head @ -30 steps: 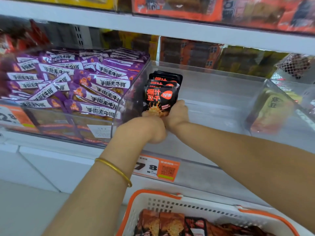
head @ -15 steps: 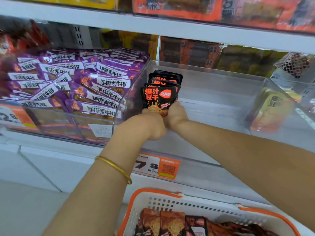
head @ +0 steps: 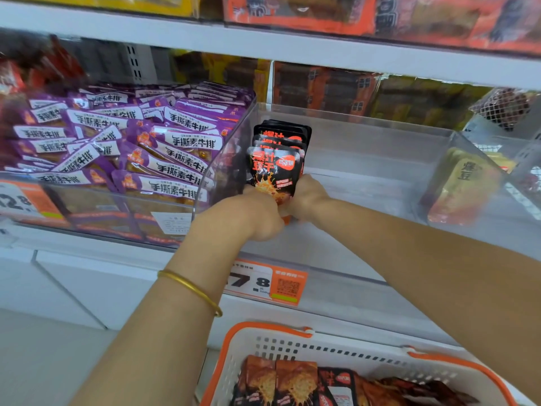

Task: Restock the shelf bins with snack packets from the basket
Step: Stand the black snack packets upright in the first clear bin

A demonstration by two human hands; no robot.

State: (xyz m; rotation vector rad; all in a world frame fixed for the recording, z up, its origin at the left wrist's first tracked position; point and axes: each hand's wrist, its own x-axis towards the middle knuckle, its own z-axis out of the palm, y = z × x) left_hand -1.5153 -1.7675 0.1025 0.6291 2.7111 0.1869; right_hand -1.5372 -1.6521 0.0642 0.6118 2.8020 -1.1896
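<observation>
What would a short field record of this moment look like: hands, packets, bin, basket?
left hand: grips black packets at lower left
right hand: grips same stack at lower right
black packets: upright row, by clear bin's left wall
purple packets: fill the bin to the left
basket: below, holds more packets

A single wide-angle camera, worn on the person's head, is looking forward and slightly down at a shop shelf close in front. It is centring on the left hand (head: 251, 213) and right hand (head: 307, 197) gripping snack packets (head: 275, 168) inside a clear bin (head: 366, 120). The basket (head: 265, 328) is sitting nearest the lens, at the bottom edge.
</observation>
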